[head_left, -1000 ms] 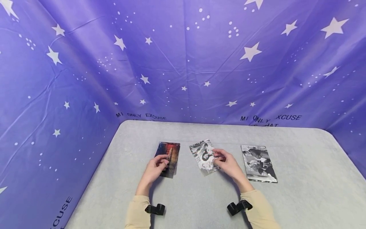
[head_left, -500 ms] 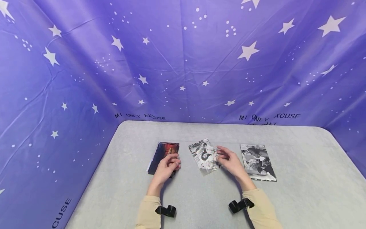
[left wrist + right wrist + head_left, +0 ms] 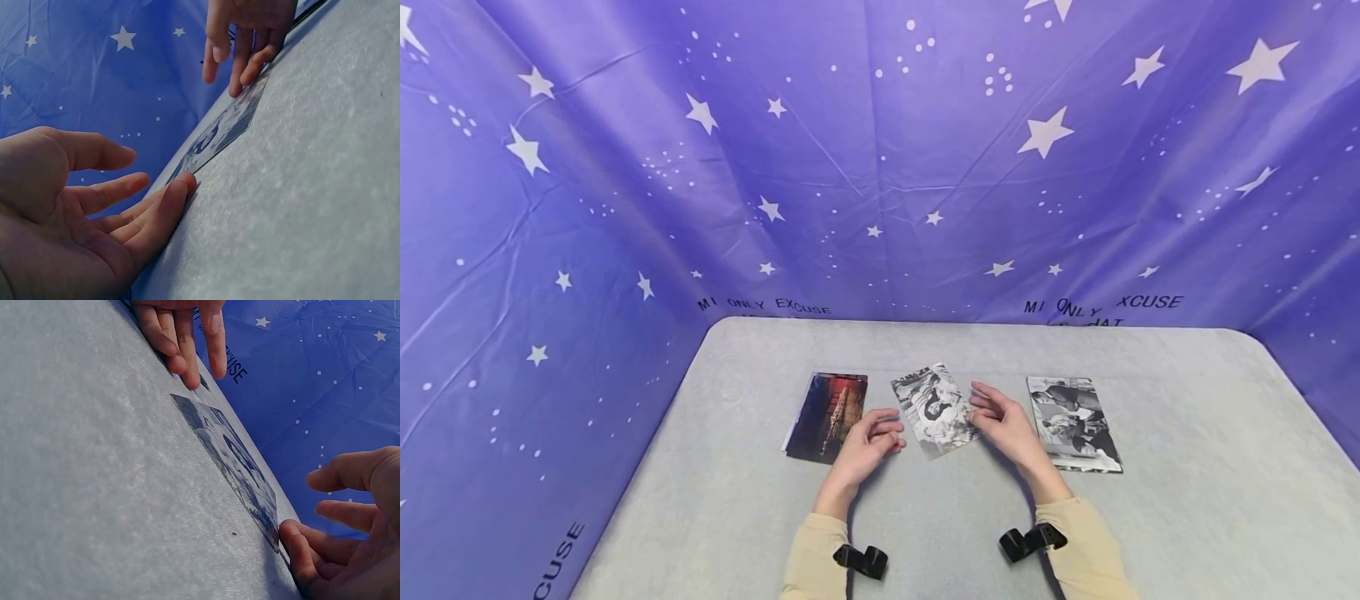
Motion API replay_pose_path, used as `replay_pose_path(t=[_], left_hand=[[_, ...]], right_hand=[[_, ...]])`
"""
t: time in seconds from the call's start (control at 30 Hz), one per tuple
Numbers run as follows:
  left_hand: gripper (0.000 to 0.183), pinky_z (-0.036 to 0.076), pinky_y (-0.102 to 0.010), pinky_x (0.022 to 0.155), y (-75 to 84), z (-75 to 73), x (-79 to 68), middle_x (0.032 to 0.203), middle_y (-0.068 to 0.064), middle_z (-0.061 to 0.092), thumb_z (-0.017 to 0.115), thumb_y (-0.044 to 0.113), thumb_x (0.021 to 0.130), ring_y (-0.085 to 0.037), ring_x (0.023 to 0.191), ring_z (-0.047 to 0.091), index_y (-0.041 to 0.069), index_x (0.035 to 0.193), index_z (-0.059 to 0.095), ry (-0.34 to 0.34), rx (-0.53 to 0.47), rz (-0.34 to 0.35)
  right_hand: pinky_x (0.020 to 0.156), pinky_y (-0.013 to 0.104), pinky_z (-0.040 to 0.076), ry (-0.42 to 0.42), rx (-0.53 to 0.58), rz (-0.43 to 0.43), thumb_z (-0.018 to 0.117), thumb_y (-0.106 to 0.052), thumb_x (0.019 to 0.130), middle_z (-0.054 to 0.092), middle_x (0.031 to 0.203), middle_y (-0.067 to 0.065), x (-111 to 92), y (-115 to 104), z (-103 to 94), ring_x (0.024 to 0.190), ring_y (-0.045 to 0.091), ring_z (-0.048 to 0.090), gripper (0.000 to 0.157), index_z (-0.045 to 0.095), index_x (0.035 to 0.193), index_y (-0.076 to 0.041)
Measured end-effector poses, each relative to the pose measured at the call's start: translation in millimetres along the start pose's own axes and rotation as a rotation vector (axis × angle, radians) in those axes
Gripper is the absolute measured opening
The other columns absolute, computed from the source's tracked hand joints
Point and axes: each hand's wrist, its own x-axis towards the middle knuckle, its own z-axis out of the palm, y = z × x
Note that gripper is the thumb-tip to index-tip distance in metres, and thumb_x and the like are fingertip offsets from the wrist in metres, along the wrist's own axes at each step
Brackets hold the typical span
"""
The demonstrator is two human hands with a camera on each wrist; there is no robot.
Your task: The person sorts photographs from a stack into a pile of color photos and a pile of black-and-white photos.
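Observation:
A black-and-white photo card [image 3: 934,410] lies turned at an angle in the middle of the table, between the two hands. My left hand [image 3: 867,450] is by its left edge, fingers loosely bent and holding nothing; in the left wrist view its fingertips [image 3: 186,182] are right at the card's near corner. At the card's right edge is my right hand [image 3: 1006,427], relaxed, with the fingers spread and nothing gripped. In the right wrist view a fingertip [image 3: 290,530] sits beside the card's corner. The left hand partly overlaps a colour card pile [image 3: 823,417] in the head view.
To the right lies a pile of black-and-white photo cards [image 3: 1078,425], partly behind the right forearm. The grey table [image 3: 1210,433] is bordered by a purple curtain [image 3: 880,167] with white stars. Each wrist wears a black camera mount [image 3: 865,562].
My left hand has come off the colour card pile and moved right to the middle card. My right hand has loosened and drawn slightly back at that card's edge.

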Motion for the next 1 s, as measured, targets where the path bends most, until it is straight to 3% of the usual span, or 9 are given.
replay_pose_path(t=[0.27,0.6,1.0], left_hand=[[0.045,0.052,-0.035,0.085,-1.9,3.8,1.9,0.112,-0.033,0.06,0.053,-0.009,0.088,-0.036,0.096,0.064,-0.013,0.132,0.044,0.034,-0.026,-0.017],[0.042,0.051,-0.036,0.088,-3.7,6.7,-0.2,0.117,-0.034,0.055,0.052,-0.01,0.089,-0.029,0.099,0.063,-0.015,0.13,0.043,0.032,-0.12,-0.032],[0.042,0.053,-0.036,0.083,-4.2,14.2,-1.3,0.117,-0.03,0.055,0.053,-0.009,0.088,-0.022,0.095,0.061,-0.013,0.129,0.044,0.06,-0.194,-0.051]], right_hand=[[0.082,0.014,0.044,-0.005,0.062,0.007,0.058,0.006,0.089,0.058,0.121,0.031,-6.2,-0.8,1.6,0.111,0.037,0.057,0.051,0.043,0.138,0.011],[0.087,0.016,0.044,-0.019,0.102,0.045,0.058,0.004,0.089,0.057,0.123,0.03,-13.7,-0.9,1.2,0.114,0.038,0.055,0.052,0.042,0.138,0.01],[0.076,0.021,0.051,-0.006,0.215,0.126,0.055,0.009,0.088,0.057,0.113,0.029,-18.3,-4.9,-1.2,0.085,0.008,0.061,0.051,0.039,0.136,0.016]])
